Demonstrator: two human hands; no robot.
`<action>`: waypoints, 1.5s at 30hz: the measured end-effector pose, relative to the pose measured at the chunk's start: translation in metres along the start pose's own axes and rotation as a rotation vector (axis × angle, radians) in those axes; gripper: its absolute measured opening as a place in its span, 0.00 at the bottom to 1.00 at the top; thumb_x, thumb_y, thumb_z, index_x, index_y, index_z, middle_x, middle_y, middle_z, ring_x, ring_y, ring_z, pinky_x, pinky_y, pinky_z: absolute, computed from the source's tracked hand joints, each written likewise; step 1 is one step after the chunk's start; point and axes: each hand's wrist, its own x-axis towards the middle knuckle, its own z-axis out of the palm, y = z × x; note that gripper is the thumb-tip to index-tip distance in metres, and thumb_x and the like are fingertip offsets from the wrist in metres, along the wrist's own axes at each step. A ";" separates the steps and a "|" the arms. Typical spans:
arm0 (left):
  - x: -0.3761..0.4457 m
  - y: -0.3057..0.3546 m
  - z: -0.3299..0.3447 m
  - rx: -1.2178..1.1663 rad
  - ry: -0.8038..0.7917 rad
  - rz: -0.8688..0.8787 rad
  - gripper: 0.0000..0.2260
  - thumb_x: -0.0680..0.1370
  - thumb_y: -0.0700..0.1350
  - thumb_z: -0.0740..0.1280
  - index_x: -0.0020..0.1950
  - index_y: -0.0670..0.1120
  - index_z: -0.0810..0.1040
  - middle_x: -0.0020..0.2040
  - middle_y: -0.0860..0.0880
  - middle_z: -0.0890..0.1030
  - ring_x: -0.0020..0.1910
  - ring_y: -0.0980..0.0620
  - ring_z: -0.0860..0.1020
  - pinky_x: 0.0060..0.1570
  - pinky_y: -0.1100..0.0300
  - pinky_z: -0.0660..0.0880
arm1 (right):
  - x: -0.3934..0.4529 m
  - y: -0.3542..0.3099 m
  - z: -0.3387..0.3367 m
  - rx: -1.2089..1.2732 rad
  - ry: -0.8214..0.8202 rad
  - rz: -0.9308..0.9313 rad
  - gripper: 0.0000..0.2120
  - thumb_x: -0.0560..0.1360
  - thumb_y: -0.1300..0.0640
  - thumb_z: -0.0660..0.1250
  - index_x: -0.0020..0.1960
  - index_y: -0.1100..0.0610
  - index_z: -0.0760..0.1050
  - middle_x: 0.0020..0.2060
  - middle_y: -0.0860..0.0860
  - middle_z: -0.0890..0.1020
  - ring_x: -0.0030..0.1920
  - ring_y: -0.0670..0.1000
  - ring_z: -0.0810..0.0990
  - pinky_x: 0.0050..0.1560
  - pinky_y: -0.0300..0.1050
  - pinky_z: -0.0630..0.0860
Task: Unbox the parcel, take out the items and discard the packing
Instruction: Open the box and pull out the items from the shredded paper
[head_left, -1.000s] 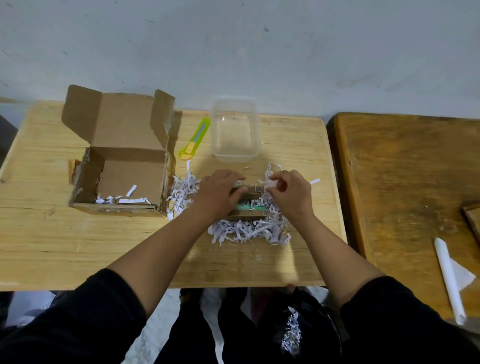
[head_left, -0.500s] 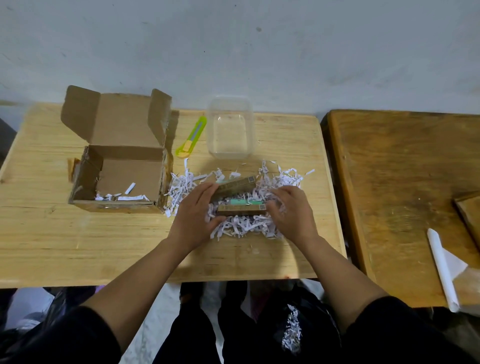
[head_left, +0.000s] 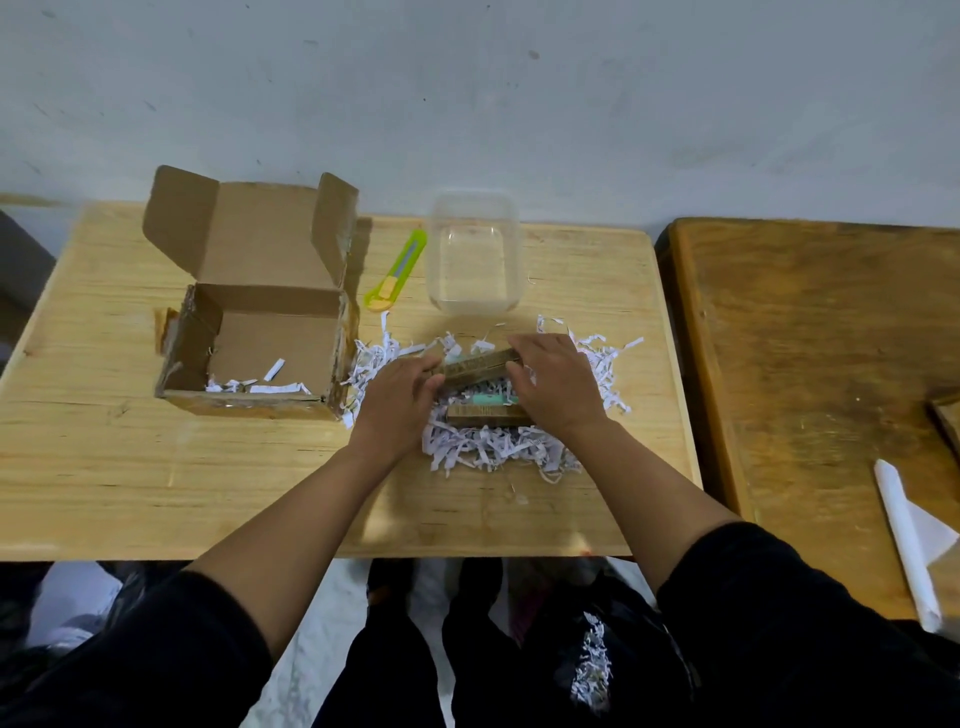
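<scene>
Both hands work over the shredded paper (head_left: 488, 441), and the grip of each closes on the ends of one small brown box (head_left: 480, 365). Fingers of the left hand (head_left: 397, 402) press the near-left end of that box; the right hand (head_left: 558, 387) curls over its right end, so the box is pinched between the two hands and tilted, lifted a little above the shreds. A second brown box (head_left: 485, 414) lies flat on the shredded paper just in front of the first, toward the person, with something mint-green (head_left: 485, 400) showing between the two; what it is I cannot tell.

Left of the shredded paper stands the open cardboard parcel (head_left: 260, 332), flaps up, a few white strips lying on its floor. Behind the shredded paper, toward the wall, sits a clear plastic container (head_left: 472, 254), and just left of that container lies a green-yellow utility knife (head_left: 397, 270). All of this rests on the pale wooden desk (head_left: 156, 467). Well to the right of the shredded paper, on a darker desk (head_left: 805, 364), lies a rolled white sheet (head_left: 904, 535).
</scene>
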 end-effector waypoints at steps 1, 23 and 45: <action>0.001 0.001 -0.001 -0.018 0.001 -0.015 0.13 0.78 0.43 0.62 0.62 0.45 0.76 0.59 0.44 0.79 0.59 0.45 0.75 0.56 0.58 0.68 | 0.000 0.003 0.001 -0.015 -0.021 0.035 0.17 0.78 0.54 0.56 0.65 0.57 0.71 0.60 0.55 0.78 0.63 0.58 0.70 0.60 0.55 0.70; -0.002 0.001 -0.009 -0.033 -0.003 0.038 0.11 0.69 0.40 0.73 0.50 0.44 0.78 0.48 0.49 0.83 0.46 0.52 0.78 0.44 0.64 0.67 | -0.011 0.025 -0.008 0.147 -0.038 0.155 0.14 0.76 0.53 0.65 0.60 0.53 0.77 0.40 0.54 0.84 0.55 0.54 0.73 0.49 0.42 0.69; 0.003 -0.003 -0.017 -0.052 -0.053 0.016 0.15 0.69 0.40 0.74 0.54 0.46 0.78 0.49 0.52 0.82 0.44 0.61 0.76 0.43 0.77 0.66 | 0.004 0.014 -0.018 0.139 0.067 -0.018 0.17 0.67 0.49 0.70 0.51 0.57 0.81 0.45 0.55 0.78 0.50 0.53 0.73 0.49 0.42 0.67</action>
